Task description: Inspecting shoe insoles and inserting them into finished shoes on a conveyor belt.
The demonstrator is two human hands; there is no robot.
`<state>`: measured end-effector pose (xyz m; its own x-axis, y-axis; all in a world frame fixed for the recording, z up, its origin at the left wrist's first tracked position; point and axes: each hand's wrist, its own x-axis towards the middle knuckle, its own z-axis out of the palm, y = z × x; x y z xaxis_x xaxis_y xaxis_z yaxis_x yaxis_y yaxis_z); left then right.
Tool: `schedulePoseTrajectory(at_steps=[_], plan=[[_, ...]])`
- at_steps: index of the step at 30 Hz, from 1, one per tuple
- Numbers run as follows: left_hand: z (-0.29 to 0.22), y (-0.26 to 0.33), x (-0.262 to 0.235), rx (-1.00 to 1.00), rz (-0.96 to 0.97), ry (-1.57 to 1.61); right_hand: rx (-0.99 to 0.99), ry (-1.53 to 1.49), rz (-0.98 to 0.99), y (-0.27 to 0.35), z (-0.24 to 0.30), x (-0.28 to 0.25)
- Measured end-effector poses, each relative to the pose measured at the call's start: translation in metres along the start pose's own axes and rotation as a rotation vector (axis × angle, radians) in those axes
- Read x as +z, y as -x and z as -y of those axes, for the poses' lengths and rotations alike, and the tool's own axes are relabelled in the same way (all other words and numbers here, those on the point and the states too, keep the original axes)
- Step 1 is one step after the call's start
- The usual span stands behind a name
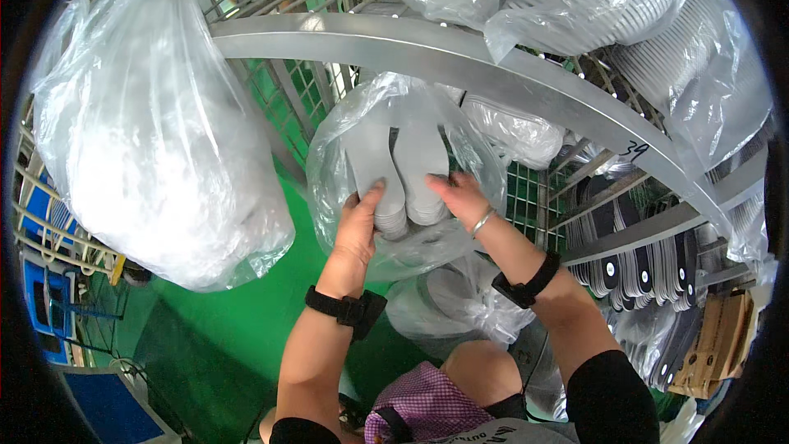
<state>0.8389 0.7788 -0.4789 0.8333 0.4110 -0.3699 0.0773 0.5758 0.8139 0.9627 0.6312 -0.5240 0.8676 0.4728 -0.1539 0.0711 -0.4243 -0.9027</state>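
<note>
Two side-by-side stacks of light grey shoe insoles stand inside an open clear plastic bag, in front of a metal rack. My left hand grips the left stack near its heel end, thumb on top. On the other stack, the thumb of my right hand presses the upper face from the right side. The fingers under both stacks are largely hidden. Below my hands, a second clear bag with grey contents sits gathered and crumpled.
A large, full clear bag hangs at the left. The rack's curved-looking metal bar crosses behind my hands. Bagged insole stacks lie at the upper right, with dark insoles lower down. Cardboard stands at the far right; the floor is green.
</note>
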Motion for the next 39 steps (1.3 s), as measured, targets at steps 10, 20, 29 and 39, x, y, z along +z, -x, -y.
schedulePoseTrajectory(at_steps=[10,20,29,39], plan=[[-0.009,0.009,-0.017,-0.037,0.17,0.372,0.366,-0.807,0.171,0.03,0.034,-0.019],[-0.03,0.158,-0.029,-0.443,0.242,0.337,0.545,-1.043,0.359,0.184,0.086,-0.09],[-0.14,0.394,0.029,-0.328,-0.065,-0.454,0.942,-0.841,0.521,0.312,0.162,-0.132],[-0.187,0.568,0.098,-0.146,-0.235,0.597,0.374,-0.133,1.202,0.325,0.317,-0.164]])
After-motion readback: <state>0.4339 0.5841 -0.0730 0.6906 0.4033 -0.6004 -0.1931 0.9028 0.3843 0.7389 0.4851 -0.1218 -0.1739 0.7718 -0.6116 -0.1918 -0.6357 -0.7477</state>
